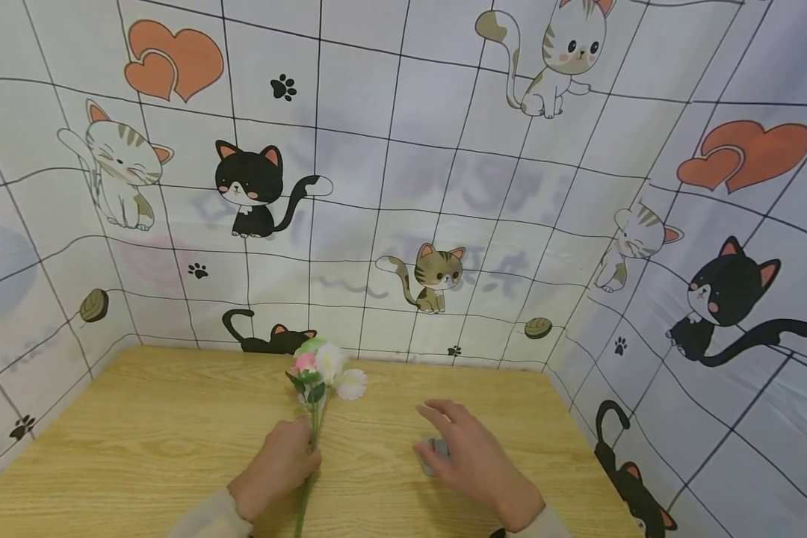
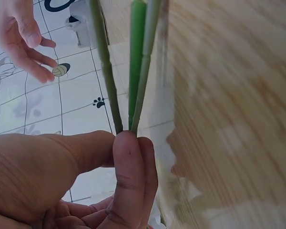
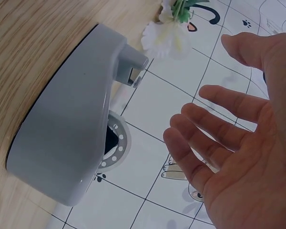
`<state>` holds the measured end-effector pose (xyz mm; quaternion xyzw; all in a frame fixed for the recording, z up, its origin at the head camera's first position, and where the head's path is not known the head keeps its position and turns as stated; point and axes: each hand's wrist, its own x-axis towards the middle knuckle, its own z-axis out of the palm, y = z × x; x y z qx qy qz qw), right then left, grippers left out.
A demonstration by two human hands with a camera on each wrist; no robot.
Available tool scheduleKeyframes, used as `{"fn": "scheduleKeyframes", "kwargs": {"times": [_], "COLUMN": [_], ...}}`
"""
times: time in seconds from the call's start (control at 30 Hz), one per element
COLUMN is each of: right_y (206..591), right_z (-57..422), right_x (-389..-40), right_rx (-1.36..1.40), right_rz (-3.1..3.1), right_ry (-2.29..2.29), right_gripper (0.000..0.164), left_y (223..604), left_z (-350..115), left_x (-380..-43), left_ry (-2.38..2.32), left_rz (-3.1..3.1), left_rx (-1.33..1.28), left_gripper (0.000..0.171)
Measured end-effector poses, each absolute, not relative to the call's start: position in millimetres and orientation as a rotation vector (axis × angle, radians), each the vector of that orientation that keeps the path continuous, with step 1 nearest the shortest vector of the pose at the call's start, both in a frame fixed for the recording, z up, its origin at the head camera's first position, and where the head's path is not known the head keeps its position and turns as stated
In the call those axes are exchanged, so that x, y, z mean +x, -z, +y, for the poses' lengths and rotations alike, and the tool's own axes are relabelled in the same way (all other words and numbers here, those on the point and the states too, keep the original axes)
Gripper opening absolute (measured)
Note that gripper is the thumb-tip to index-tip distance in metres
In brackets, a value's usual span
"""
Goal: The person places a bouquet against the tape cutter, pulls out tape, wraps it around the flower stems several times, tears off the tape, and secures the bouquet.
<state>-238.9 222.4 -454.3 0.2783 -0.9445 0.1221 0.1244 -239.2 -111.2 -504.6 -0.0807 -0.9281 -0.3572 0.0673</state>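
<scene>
Three green stems (image 2: pixel 137 57) are pinched in the fingers (image 2: pixel 128 174) of the left hand (image 1: pixel 276 465) above the bench (image 1: pixel 175 418), while the right hand (image 1: pixel 477 462), fingers loosely spread and holding nothing, hangs beside a grey tape dispenser (image 3: pixel 62 114), with pink and white flower heads (image 1: pixel 328 364) beyond and a cat-print cloth (image 1: pixel 350 168) behind.

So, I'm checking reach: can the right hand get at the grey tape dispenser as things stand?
Probably yes: the right hand is empty and close to the grey tape dispenser, with nothing visible between them. The left hand is off to the side, holding the flower stems.
</scene>
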Motion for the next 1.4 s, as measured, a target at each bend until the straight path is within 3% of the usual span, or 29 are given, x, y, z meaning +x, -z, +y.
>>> {"fn": "scheduleKeyframes", "kwargs": {"times": [0.77, 1.13, 1.4], "right_y": [458, 462, 463], "right_z": [206, 198, 193], "right_x": [-241, -242, -240], "right_rx": [0.897, 0.951, 0.987], "right_rz": [-2.748, -2.756, -2.729], "right_ry": [-0.330, -0.324, -0.324], "right_gripper": [0.056, 0.056, 0.055], "left_y": [505, 511, 512], "left_z": [-70, -56, -43], "left_x": [-244, -250, -251], "left_ry": [1.193, 1.325, 1.352], "left_rz": [-2.760, -2.744, -2.714], "left_rx": [-0.421, -0.483, -0.492], "left_gripper": [0.044, 0.037, 0.041]}}
